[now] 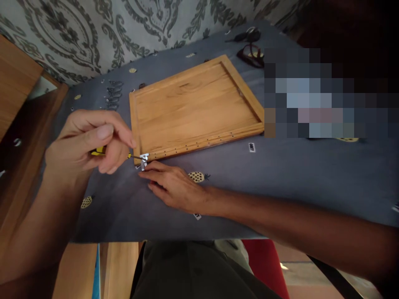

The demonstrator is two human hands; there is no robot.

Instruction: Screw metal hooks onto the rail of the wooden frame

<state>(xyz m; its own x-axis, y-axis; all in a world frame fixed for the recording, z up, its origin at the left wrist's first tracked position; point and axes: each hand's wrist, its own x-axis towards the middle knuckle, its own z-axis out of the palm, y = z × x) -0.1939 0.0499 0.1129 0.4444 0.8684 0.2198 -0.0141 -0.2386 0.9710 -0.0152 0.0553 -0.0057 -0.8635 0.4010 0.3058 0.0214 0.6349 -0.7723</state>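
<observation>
A pale wooden panel (190,101) with a raised frame lies flat on the blue-grey cloth, a row of small dark dots along its near edge. At its near left corner sits a metal hinge (144,161). My left hand (90,141) is closed around a screwdriver (99,151) with a yellow and black handle, its shaft pointing right and its tip at the hinge. From the right, my right hand (174,185) has its fingertips on the hinge's lower part and appears to grip it; the thumb is largely hidden.
Several small metal pieces, possibly hinges, (114,93) lie in a row beyond my left hand. Dark objects (249,35) rest at the back right, beside a brown strap-like thing (249,56). A wooden cabinet (21,83) stands at left. Blurred squares cover the right.
</observation>
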